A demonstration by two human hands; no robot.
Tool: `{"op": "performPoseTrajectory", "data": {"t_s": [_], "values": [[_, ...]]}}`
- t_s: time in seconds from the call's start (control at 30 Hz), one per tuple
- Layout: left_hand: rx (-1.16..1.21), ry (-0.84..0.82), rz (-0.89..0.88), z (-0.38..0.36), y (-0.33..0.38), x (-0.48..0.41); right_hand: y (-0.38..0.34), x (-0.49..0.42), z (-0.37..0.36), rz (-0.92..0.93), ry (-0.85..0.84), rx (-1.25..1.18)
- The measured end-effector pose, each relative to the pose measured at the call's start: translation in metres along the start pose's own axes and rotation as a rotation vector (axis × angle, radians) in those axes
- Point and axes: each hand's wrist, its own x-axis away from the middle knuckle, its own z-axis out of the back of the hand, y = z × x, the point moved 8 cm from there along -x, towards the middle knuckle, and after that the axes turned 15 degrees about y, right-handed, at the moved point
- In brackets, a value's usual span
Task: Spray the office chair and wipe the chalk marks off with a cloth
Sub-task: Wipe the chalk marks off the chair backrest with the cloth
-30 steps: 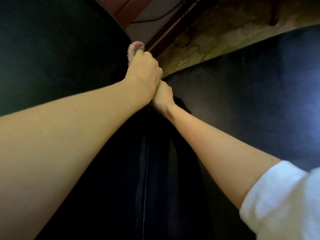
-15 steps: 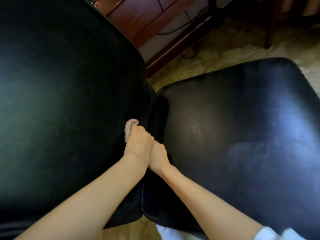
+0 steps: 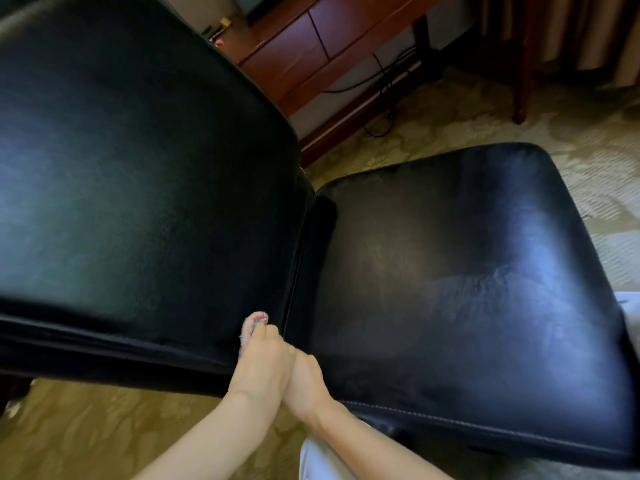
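Left grip (image 3: 263, 362) pinches cloth (image 3: 254, 322) in office chair (image 3: 138, 168) crease; right grip (image 3: 306, 379), I can't tell. Pale smear (image 3: 502, 282) on seat, wiping looks unfinished.

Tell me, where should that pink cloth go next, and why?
Probably across to the seat: the left hand grips the cloth at the lower corner of the backrest, by the crease, while a pale smudge shows on the seat, seemingly unwiped.
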Motion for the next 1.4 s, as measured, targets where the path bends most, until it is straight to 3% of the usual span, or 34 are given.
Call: {"op": "performPoseTrajectory", "data": {"t_s": [0.2,0.33,0.63,0.8,0.97,1.13,1.4], "values": [[0.039,0.045,-0.03,0.019,-0.003,0.014,0.005,0.012,0.007,-0.135,0.02,-0.21],[0.079,0.195,0.04,0.042,-0.027,-0.017,0.001,-0.016,0.04,-0.084,0.185,-0.275],[0.002,0.567,0.143,0.1,-0.14,-0.167,-0.041,-0.202,0.145,0.111,0.551,-0.154],[-0.036,0.73,0.127,0.124,-0.17,-0.236,-0.031,-0.291,0.179,0.092,0.692,-0.103],[-0.178,0.648,0.089,0.113,-0.159,-0.283,-0.013,-0.327,0.161,-0.006,0.545,-0.132],[-0.335,0.564,0.056,0.086,-0.139,-0.295,0.004,-0.337,0.135,-0.069,0.515,-0.048],[-0.233,0.438,0.065,0.073,-0.12,-0.254,0.011,-0.292,0.089,-0.044,0.407,0.121]]}}
